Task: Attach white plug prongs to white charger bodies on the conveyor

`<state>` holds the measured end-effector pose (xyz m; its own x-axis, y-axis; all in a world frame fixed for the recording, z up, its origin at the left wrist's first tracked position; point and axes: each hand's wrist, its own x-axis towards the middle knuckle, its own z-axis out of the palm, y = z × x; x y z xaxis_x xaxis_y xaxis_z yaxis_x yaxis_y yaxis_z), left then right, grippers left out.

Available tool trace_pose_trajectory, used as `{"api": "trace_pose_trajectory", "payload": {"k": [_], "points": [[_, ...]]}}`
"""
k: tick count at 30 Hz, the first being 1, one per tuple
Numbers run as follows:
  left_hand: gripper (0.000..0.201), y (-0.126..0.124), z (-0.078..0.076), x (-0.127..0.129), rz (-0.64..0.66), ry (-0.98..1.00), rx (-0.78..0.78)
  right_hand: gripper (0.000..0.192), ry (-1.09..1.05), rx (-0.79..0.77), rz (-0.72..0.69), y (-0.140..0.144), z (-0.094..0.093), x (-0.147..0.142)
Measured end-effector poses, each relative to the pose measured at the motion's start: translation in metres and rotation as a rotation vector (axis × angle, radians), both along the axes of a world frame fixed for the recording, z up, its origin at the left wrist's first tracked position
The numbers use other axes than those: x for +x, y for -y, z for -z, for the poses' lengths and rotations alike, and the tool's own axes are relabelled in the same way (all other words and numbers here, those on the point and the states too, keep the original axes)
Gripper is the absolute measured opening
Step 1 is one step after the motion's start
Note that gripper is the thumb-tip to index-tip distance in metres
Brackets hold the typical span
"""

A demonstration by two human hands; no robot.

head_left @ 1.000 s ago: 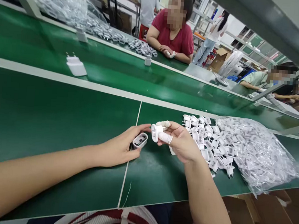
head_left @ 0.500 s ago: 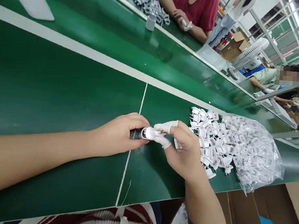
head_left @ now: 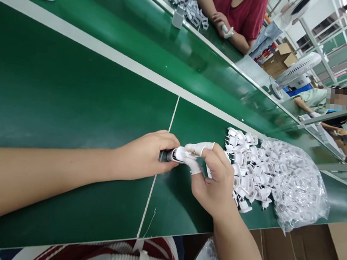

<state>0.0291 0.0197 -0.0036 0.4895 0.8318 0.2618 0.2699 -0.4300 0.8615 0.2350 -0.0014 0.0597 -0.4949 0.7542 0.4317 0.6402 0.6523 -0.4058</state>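
At the bottom edge of the frame a striped sleeve and cardboard boxes (head_left: 289, 255) show below a green surface (head_left: 74, 98). Just above, at centre, the two hands meet. The left hand (head_left: 143, 155) is closed around a small charger body (head_left: 171, 155), which is mostly hidden in its grip and rests on the surface. The right hand (head_left: 214, 181), with white finger cots on thumb and forefinger, pinches a white plug cap (head_left: 183, 154) against the open end of the body. The two parts are touching; whether the cap is fully seated cannot be seen.

To do this well, the left hand should probably keep the body steady while the right presses the cap on square, with even pressure, so it does not go in tilted.

Right of the hands lies a pile of loose caps (head_left: 243, 159), spilling from a clear bag (head_left: 292, 183). Beyond, a conveyor belt (head_left: 168, 45) crosses the frame, with a white charger (head_left: 178, 16) standing on its far edge at top centre. Further still, at the top, a co-worker in red (head_left: 243, 11) rests both arms on the far side.
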Motion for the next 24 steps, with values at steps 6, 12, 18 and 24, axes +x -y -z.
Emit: {"api": "trace_pose_trajectory", "payload": {"k": [6,12,18,24], "points": [[0.012,0.001,0.000,0.000,-0.006,0.005,-0.004,0.021,0.091,0.041,-0.004,-0.001,0.002,-0.004],[0.014,0.002,-0.003,0.001,-0.019,-0.003,-0.024,0.020,0.136,0.122,0.027,-0.001,-0.001,-0.011],[0.013,0.001,-0.003,0.001,-0.010,-0.006,-0.030,0.030,0.218,0.077,-0.003,-0.003,-0.010,-0.012],[0.013,0.001,-0.005,0.000,-0.005,-0.001,-0.043,0.032,0.267,0.099,-0.023,-0.005,-0.010,-0.011]]}}
